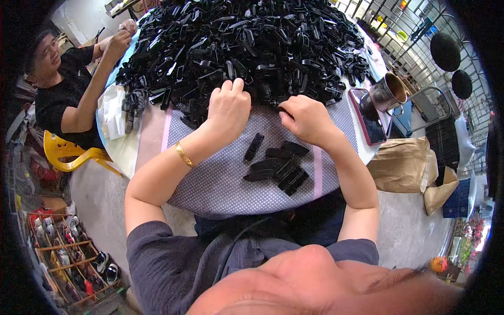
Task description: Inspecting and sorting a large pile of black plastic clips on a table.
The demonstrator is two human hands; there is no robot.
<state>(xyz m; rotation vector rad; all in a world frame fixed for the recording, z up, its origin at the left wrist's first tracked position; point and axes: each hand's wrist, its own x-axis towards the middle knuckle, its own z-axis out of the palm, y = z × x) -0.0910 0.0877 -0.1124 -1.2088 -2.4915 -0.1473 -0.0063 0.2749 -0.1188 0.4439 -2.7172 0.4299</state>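
A large heap of glossy black plastic pieces (247,44) covers the far part of a round table. My left hand (229,107), with a gold bracelet on its wrist, is at the heap's near edge. Its fingers are curled and their tips are hidden behind the hand. To the right, my right hand (307,119) is closed, thumb below the bent fingers, at the same edge. A bit of black shows by its fingertips, too little to make out. Between my forearms lies a small loose group of black plastic pieces (278,165) on the patterned tablecloth (210,189).
A phone (367,118) and a metal mug (387,92) stand at the table's right side. White cloth or plastic (111,111) lies at the left. Another person (68,89) sits there beside a yellow chair (68,152). A brown paper bag (401,165) is at the right.
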